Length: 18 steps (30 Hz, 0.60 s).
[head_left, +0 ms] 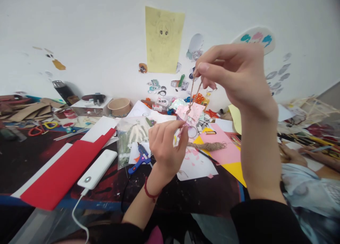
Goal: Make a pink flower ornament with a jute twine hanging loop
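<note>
My right hand point(233, 74) is raised high at the right, thumb and forefinger pinched on the upper part of a thin brown twine point(191, 95). The twine forms a narrow loop and looks twisted or knotted lower down. Below and to the left, my left hand point(168, 143), with a red bracelet at the wrist, pinches the twine's lower end between thumb and forefinger. A skein of the same brown twine point(209, 146) lies on pink and yellow paper behind my left hand. A blue glue gun point(140, 159) rests on the table left of my left hand.
Red card point(69, 169) and a white power bank point(97, 169) with a cable lie at the left of the dark table point(204, 198). A wooden bowl point(119, 107) and a black bottle point(63, 91) stand near the wall. Another person's hand point(293, 156) is at the far right.
</note>
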Tool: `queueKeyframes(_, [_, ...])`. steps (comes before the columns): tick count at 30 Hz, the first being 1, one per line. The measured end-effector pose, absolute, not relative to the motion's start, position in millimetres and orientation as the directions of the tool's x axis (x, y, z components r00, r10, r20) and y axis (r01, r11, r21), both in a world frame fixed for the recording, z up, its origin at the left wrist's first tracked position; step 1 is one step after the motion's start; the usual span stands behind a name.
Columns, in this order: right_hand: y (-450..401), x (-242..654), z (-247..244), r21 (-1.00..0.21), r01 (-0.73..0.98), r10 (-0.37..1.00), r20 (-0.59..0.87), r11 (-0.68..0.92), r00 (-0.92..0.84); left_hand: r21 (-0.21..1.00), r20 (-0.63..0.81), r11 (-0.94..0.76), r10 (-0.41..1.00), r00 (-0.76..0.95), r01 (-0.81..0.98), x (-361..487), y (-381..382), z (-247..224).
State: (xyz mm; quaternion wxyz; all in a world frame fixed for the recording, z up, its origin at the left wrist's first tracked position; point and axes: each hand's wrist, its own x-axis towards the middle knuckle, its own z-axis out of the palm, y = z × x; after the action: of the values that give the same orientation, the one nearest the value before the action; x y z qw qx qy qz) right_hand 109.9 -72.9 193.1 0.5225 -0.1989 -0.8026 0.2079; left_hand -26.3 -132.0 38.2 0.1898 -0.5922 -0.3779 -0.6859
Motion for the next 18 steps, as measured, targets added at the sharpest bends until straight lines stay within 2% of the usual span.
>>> queueKeyframes(8, [-80, 109, 190, -0.522, 0.073, 0.503, 0.762, 0.850, -0.407, 0.410, 0.912, -0.655, 0.288, -0.292, 0.635, -29, -142, 37])
queueKeyframes(13, [-90, 108, 185, -0.529, 0.005, 0.488, 0.780, 0.849, -0.391, 0.547, 0.837, -0.711, 0.468, -0.283, 0.443, -31, -141, 47])
queueKeyframes(18, [-86, 121, 177, -0.566, 0.046, 0.532, 0.739, 0.823, -0.414, 0.626, 0.778, -0.733, 0.567, -0.270, 0.266, -27, -139, 56])
